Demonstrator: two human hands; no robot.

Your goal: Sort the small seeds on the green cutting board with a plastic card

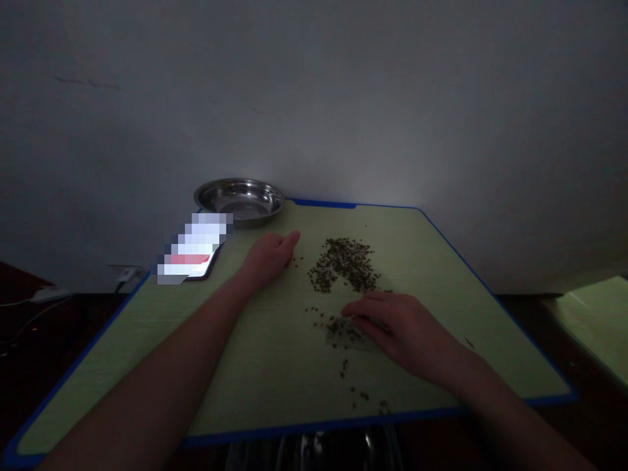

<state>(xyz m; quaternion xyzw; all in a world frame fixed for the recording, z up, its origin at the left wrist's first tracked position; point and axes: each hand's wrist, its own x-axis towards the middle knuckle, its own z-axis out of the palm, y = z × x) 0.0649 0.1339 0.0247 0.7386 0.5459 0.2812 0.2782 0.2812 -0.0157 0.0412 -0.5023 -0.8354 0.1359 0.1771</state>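
A loose pile of small dark seed-like grains (350,261) lies spread on the pale green table top (275,366). My left hand (271,255) rests left of the pile, fingers curled in and thumb pointing forward; whatever it may hold is hidden. Just below the pile, my right hand (395,320) reaches in from the right with thumb and fingertips pinched together. Under and beside those fingertips lies a smaller scatter of grains (338,326), with a faint see-through patch around it that I cannot identify. What sits in the pinch is too small to make out.
A shallow steel basin (240,219) stands at the back left by the wall. In front of it lies a phone (199,252) with a lit, blurred screen. Stray grains (363,395) dot the near side. Blue trim (314,428) edges the table; shiny metal (338,451) shows below.
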